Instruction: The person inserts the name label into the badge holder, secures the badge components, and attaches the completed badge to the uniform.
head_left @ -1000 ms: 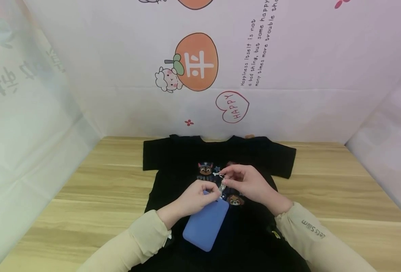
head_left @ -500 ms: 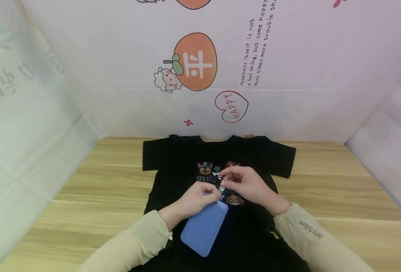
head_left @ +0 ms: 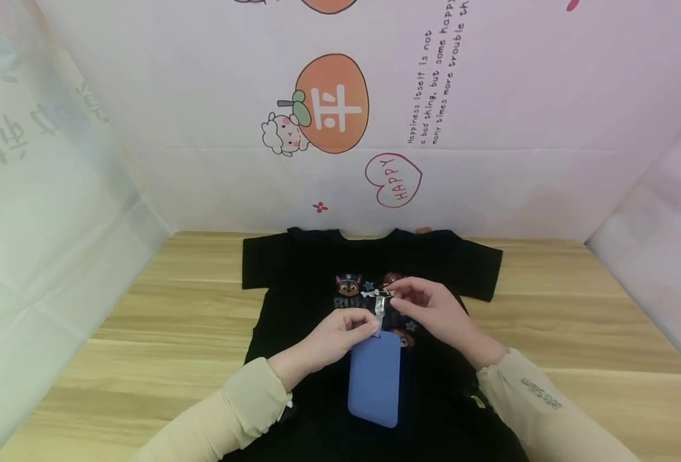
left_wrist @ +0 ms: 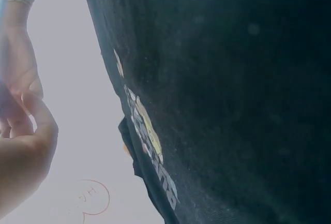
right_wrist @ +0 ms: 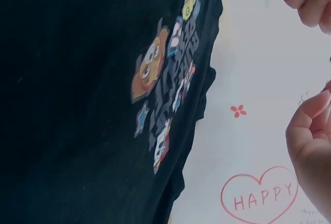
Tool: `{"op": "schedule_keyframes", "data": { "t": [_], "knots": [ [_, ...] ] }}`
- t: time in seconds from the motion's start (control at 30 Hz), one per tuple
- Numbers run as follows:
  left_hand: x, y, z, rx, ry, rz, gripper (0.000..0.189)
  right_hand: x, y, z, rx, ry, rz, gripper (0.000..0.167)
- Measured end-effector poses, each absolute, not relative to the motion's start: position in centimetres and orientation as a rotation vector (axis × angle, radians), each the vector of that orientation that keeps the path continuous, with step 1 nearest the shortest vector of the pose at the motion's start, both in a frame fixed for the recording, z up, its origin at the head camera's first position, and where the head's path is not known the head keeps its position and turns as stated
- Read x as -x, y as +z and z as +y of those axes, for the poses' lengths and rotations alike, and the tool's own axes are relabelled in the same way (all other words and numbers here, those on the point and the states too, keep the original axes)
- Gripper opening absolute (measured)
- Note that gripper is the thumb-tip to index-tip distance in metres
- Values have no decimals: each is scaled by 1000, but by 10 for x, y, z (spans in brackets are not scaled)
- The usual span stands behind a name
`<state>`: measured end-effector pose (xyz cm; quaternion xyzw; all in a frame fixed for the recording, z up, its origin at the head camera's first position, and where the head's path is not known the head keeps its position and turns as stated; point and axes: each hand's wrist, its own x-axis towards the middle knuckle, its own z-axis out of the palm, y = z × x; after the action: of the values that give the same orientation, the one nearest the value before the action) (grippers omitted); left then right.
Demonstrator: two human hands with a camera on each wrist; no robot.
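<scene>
A blue badge holder [head_left: 375, 378] hangs over a black T-shirt [head_left: 294, 263] by a short clear strap with a metal badge clip [head_left: 379, 305]. My left hand [head_left: 340, 333] pinches the strap just above the holder's top edge, with thumb and forefinger together. At the clip's upper end my right hand [head_left: 435, 311] pinches a thin metal pin bar between thumb and fingertips. The left wrist view shows part of a hand [left_wrist: 31, 146] at its left edge. In the right wrist view, curled fingers [right_wrist: 310, 125] stand at the right edge, their grip mostly cut off.
The T-shirt lies spread on a wood-grain table [head_left: 173, 321], its cartoon dog print [head_left: 349, 287] partly behind the hands. A printed white backdrop [head_left: 490, 179] rises along the table's far edge, with white sheets [head_left: 58, 224] at both sides.
The blue badge holder has swung right from a slant to nearly upright. My right hand has shifted slightly right, and more of the metal clip and pin bar now shows between the hands.
</scene>
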<state>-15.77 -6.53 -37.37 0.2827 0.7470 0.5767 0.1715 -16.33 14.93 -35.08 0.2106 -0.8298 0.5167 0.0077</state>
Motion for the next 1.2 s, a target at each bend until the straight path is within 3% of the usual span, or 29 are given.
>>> {"op": "schedule_keyframes", "data": {
  "t": [0.33,0.6,1.2],
  "knots": [
    [158,-368,-66,-725,1633,2094,25,169,-353,159,-849,1493,-2446,39],
    [156,-367,-65,-740,1632,2045,28,172,-351,157,-1154,1435,-2357,37],
    [151,-366,-64,-815,1615,1918,29,172,-356,156,-1306,1370,-2330,14]
  ]
}}
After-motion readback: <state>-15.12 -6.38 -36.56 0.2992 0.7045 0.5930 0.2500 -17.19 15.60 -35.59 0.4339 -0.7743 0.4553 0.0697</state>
